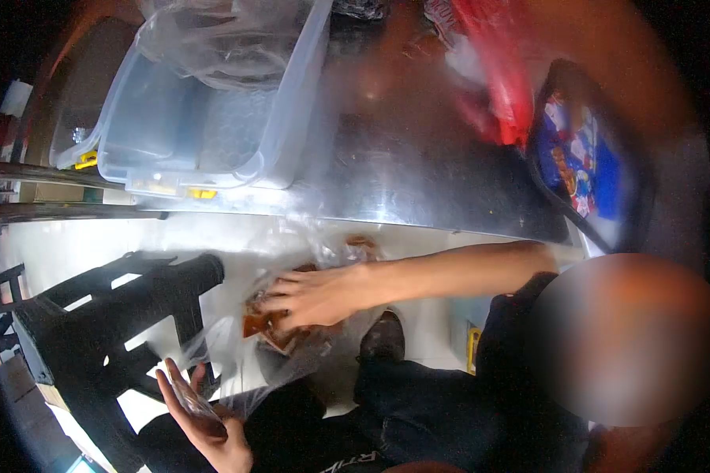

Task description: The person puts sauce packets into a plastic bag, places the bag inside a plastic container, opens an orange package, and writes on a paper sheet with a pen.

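Observation:
A clear plastic bag (pixel 248 366) with reddish-brown pieces or packets (pixel 262 323) inside lies low, below the metal table's edge. From the right, my right hand (pixel 312 298) reaches onto these pieces, palm down, its fingers spread. At the lower left my left hand (pixel 209 418) is palm up beside the bag, with a small dark packet in clear wrap (pixel 196 404) between thumb and palm; its other fingers are stretched out. Plastic film stretches from near my left hand toward the bag. Another brown piece (pixel 360 241) shows near the table edge.
A clear plastic bin (pixel 181 118) with yellow latches and film stands on the metal table (pixel 386 177). Beside it are a red bag (pixel 506 87) and a blue printed pouch (pixel 588 169). A black plastic stool (pixel 95 323) is at the left; a dark shoe (pixel 383 337) is below.

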A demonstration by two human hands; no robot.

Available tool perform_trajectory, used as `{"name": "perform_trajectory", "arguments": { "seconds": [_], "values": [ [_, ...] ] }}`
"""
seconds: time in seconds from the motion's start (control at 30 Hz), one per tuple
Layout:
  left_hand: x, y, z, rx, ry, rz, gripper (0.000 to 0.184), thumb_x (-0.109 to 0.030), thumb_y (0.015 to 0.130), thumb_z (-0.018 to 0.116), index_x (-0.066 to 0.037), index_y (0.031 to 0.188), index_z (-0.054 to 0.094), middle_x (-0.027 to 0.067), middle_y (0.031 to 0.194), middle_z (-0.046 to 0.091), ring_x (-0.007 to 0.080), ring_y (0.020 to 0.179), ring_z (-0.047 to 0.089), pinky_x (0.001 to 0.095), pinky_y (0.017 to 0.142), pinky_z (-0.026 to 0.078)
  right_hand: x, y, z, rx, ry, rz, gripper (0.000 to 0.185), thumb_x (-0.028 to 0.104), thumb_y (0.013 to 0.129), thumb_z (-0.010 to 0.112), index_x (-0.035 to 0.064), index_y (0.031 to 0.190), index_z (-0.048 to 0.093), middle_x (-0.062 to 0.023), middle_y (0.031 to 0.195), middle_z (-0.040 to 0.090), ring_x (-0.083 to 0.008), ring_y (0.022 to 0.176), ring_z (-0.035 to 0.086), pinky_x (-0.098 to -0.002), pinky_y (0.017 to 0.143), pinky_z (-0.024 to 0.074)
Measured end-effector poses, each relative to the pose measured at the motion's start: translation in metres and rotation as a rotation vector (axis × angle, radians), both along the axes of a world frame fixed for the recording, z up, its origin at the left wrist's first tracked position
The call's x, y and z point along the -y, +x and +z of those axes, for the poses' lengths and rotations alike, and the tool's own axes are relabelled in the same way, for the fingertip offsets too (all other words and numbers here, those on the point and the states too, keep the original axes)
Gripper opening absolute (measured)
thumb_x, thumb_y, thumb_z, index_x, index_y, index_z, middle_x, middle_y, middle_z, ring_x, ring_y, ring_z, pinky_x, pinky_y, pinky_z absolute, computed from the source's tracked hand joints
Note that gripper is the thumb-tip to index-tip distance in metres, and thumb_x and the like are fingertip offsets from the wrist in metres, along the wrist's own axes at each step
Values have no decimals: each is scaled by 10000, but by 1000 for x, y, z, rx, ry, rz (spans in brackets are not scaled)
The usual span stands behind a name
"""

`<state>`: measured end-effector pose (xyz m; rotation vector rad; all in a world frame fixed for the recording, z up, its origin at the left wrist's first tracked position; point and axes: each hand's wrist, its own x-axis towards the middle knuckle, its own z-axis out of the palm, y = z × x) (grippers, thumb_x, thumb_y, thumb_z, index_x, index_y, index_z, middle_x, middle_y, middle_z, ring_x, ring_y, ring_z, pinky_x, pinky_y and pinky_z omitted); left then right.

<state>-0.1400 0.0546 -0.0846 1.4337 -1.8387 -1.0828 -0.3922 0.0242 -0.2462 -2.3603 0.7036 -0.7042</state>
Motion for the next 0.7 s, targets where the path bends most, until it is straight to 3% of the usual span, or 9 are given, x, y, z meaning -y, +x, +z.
{"name": "perform_trajectory", "arguments": {
  "seconds": [0.03, 0.1, 0.13, 0.17, 0.27, 0.3, 0.4, 0.53, 0.7],
  "values": [
    [2, 4, -1, -11, -15, -13, 907, -250, 889, 667, -49, 1606, 149, 228, 1634, 231, 345, 1373, 418, 498, 1141, 318, -4, -12, 4, -137, 102, 111, 136, 145, 921, 658, 41, 996, 703, -108, 1104, 672, -234, 980, 646, -369, 801, 570],
    [0, 3, 0, 45, -3, 29, 893, -250, 897, 656, -43, 1604, 150, 229, 1633, 234, 347, 1391, 406, 495, 1135, 324, 11, -59, 27, 71, 231, -1, 153, 179, 930, 662, 42, 985, 700, -101, 979, 711, -251, 870, 688, -386, 778, 576],
    [-2, 1, 2, 70, 9, 46, 887, -250, 900, 650, -40, 1603, 151, 229, 1633, 235, 347, 1399, 400, 494, 1132, 328, 19, -98, 65, 170, 361, -214, 158, 188, 905, 697, 46, 975, 706, -97, 851, 710, -251, 776, 697, -375, 770, 571],
    [0, 3, 2, 80, 6, 19, 885, -346, 921, 658, -23, 1593, 181, 230, 1632, 236, 338, 1413, 387, 492, 1125, 336, 33, -135, 56, 297, 197, -506, 157, 188, 892, 699, 39, 941, 697, -105, 860, 708, -217, 799, 697, -337, 751, 559],
    [4, 7, -4, -9, 116, 116, 1069, 123, 565, 411, -26, 1598, 181, 203, 1646, 223, 312, 1316, 500, 339, 970, 524, 80, -295, 41, 374, -124, -1171, 139, 158, 872, 643, 52, 922, 718, -113, 852, 737, -218, 825, 707, -365, 776, 559],
    [4, 6, -4, 14, 126, 136, 1082, 121, 560, 410, -40, 1602, 166, 191, 1649, 218, 304, 1290, 512, 250, 836, 554, 93, -347, 23, 108, -227, -1369, 192, 93, 894, 549, -4, 1019, 658, -123, 941, 720, -229, 915, 704, -342, 843, 554],
    [5, -18, 13, 60, 64, -8, 897, 13, 781, 539, -31, 1604, 184, 193, 1654, 209, 309, 1458, 335, 380, 1129, 354, 85, -418, -4, -440, -34, -1373, 449, 165, 899, 605, 49, 1329, 549, -182, 1178, 693, -323, 1107, 665, -415, 972, 519],
    [14, -21, 14, 24, 97, -42, 892, 49, 766, 519, -14, 1592, 190, 207, 1654, 192, 345, 1547, 129, 464, 1212, 223, 89, -431, -38, -817, 184, -1382, 608, 264, 872, 677, 116, 1437, 511, -199, 1266, 665, -344, 1166, 640, -423, 1003, 500],
    [13, -44, 24, 108, 152, 70, 938, 78, 693, 406, -18, 1598, 176, 215, 1645, 218, 352, 1549, 108, 448, 1240, 149, 70, -453, -63, -216, 369, -1326, 473, 218, 884, 662, 73, 1332, 619, -156, 1184, 698, -242, 1068, 672, -345, 924, 528]
  ]
}}
